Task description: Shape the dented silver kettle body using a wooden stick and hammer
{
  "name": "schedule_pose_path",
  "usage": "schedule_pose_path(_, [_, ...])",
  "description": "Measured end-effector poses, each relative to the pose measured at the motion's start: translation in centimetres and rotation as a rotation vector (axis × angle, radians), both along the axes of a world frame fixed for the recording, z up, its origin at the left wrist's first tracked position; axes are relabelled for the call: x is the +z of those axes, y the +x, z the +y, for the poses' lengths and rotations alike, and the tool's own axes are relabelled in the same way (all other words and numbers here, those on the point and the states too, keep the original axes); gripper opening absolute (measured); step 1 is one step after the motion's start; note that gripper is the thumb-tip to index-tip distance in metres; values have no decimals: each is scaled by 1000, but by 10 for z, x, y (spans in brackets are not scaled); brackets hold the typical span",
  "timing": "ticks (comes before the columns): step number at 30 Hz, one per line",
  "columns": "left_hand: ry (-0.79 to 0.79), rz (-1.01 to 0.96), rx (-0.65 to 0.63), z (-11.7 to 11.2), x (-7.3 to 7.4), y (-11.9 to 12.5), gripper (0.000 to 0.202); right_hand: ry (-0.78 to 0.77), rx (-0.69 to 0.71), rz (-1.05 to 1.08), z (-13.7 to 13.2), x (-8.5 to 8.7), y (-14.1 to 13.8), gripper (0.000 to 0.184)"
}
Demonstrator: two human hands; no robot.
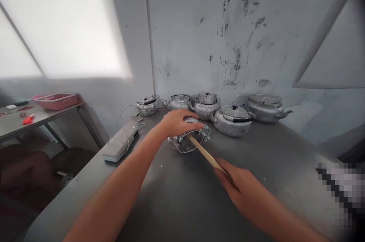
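Observation:
A small silver metal pot (pixel 182 146) lies tipped on its side on the grey table, its round mouth facing me. My left hand (pixel 182 122) rests over the upper side, fingers curved around it and holding it. Green and white patterned cloth or cord (pixel 206 132) shows beside the mouth, touching the pot. In my right hand (pixel 235 181), closed around its near end, is a wooden stick (pixel 207 154). The stick's far end goes into the pot's mouth, where its tip is hidden.
Several silver kettles stand along the wall, the nearest a lidded kettle (pixel 232 122) to the right. On the left lie a pale elongated case (pixel 121 143) and a thin cable. A pink basin (pixel 57 102) sits on another table beyond a gap.

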State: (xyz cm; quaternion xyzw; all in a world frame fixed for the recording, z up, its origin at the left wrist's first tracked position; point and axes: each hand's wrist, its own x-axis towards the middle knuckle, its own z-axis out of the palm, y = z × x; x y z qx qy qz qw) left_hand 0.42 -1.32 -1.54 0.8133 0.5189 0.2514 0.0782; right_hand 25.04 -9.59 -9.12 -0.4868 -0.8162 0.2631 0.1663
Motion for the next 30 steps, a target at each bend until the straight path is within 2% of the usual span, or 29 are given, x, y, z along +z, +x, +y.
schedule_pose_path(7, [-24,-33,-33,2,1,-8,57,60,-2,-17,0,1,1,35])
schedule_pose_path(11, [-47,-23,-12,1,3,-9,62,79,-17,-32,0,0,2,34])
schedule_pose_path(18, [-23,-19,13,1,2,-4,58,90,-11,-27,2,-1,3,33])
schedule_pose_path(30, [-26,-30,-42,6,0,-10,59,47,21,4,5,1,-1,39])
